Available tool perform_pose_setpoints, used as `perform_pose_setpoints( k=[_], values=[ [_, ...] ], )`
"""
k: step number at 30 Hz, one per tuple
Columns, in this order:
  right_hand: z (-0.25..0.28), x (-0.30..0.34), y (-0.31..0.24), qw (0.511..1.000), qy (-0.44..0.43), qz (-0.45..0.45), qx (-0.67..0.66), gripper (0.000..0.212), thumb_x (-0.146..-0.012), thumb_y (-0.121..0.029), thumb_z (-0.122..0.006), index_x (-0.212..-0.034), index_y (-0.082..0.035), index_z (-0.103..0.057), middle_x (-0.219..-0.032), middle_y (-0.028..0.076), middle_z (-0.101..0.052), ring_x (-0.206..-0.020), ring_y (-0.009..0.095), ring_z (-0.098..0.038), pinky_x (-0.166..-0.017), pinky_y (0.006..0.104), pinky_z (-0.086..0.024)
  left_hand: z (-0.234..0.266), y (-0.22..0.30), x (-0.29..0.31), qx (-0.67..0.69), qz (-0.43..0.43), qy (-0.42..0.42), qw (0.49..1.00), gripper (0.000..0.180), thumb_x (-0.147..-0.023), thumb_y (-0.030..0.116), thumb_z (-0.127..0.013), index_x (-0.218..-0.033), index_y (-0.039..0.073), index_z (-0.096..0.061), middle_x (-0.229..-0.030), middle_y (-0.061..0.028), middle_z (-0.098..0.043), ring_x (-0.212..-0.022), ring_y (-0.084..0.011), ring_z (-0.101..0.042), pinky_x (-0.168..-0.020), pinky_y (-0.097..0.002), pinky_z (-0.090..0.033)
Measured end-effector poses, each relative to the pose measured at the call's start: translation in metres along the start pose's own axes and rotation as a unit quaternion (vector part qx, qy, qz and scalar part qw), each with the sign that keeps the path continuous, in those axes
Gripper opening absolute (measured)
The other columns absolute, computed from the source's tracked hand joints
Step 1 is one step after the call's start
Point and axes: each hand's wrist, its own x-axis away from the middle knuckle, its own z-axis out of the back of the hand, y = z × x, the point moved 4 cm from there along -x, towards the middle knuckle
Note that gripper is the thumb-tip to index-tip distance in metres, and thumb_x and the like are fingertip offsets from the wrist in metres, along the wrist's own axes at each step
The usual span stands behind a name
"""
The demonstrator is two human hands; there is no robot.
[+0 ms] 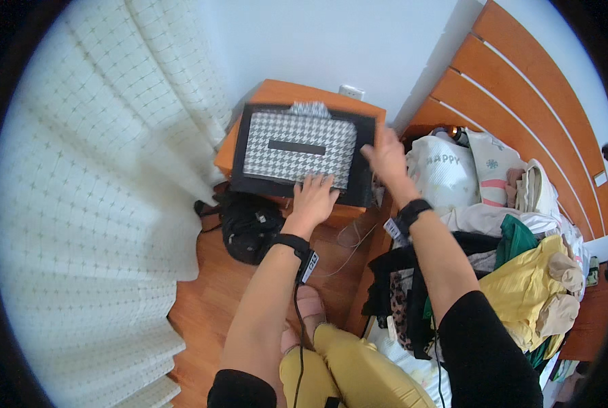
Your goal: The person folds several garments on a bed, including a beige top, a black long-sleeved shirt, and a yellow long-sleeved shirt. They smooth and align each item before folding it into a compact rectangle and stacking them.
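A black bag (251,228), clothes (521,282) and a bulging white bag (442,173) flank the surface (283,92) bearing a houndstooth case (300,160). The left hand (314,199) lies open on its near edge; the right hand (389,156), blurred, is open beside it.

grey lettering (443,161) marks a white bag (442,179), a snowflake (492,164) the pale item (489,178).

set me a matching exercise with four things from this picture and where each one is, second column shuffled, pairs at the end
1. patterned box
2. left hand
3. right hand
4. curtain

a. at the box's right edge
b. at the picture's left
c. on the nightstand
d. at the box's near edge

Pairs: 1-c, 2-d, 3-a, 4-b
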Motion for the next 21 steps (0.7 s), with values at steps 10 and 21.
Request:
perform_pose_setpoints(
  k=[10, 21],
  values=[
    [-0.096, 0.045, -0.006, 0.939, -0.318, 0.026, 0.132, 0.062, -0.104, -0.042, -0.051, -0.16, -0.029, -0.027, -0.169, 0.007, -0.015, -0.155, 0.031, -0.016, -0.117, 0.0704, -0.016, -0.045, -0.07, 0.07, 0.034, -0.05, 0.092, 0.994, 0.045, -0.095, 0.015, -0.063, -0.138, 0.004, -0.056, -0.148, -0.0136, -0.051, -0.144, -0.0357, -0.037, -0.115, -0.0536, -0.032],
    [0.051, 0.273, -0.191, 0.87, -0.128, 0.265, -0.396, 0.023, -0.084, -0.012, -0.072, -0.102, 0.0, -0.066, -0.101, 0.017, -0.068, -0.104, 0.036, -0.063, -0.093, 0.0461, -0.051, -0.04, -0.04, 0.589, 0.066, 0.292, -0.236, 0.924, 0.034, -0.093, 0.006, -0.06, -0.126, 0.005, -0.061, -0.117, -0.025, -0.061, -0.101, -0.0396, -0.065, -0.085, -0.0455, -0.054]
  ],
)
